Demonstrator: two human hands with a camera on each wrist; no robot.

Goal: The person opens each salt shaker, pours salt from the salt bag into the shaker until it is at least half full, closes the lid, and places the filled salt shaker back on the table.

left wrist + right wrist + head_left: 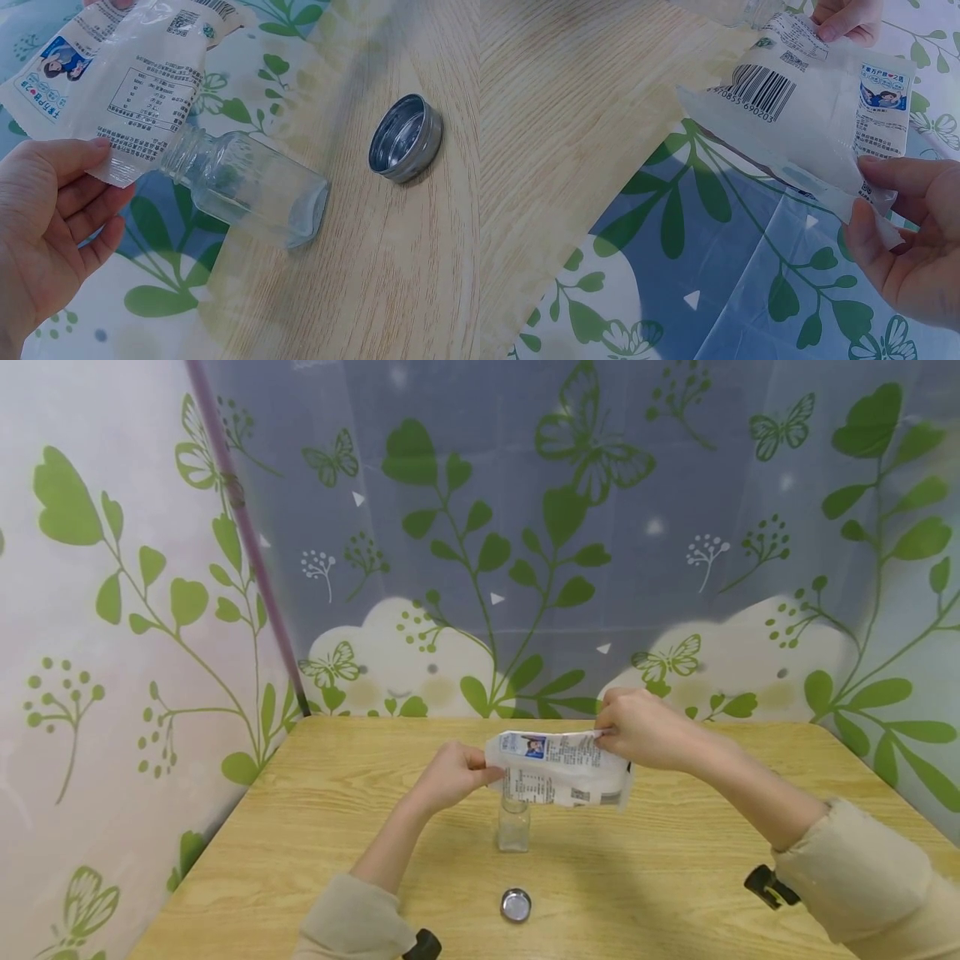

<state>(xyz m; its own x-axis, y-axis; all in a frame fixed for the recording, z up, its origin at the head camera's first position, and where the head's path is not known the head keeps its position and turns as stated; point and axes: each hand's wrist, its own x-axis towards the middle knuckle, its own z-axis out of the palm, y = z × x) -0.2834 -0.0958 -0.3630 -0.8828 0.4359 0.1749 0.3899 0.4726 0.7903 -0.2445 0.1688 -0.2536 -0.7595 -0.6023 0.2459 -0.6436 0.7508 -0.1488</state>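
A white printed plastic bag (558,768) is held tilted over a clear glass jar (514,828) that stands upright on the table. My left hand (452,777) pinches the bag's left end close to the jar's mouth. At the bag's upper right, my right hand (647,728) grips a corner between thumb and fingers. In the left wrist view the bag (139,82) covers part of the threaded mouth of the jar (251,184). The right wrist view shows white contents bulging in the bag (802,112) beside its barcode. A thin layer seems to lie on the jar's bottom.
A round silver lid (516,905) lies upside down on the wooden table (360,835), nearer to me than the jar. Behind the table's far edge hangs a patterned curtain (465,527) with leaves and butterflies.
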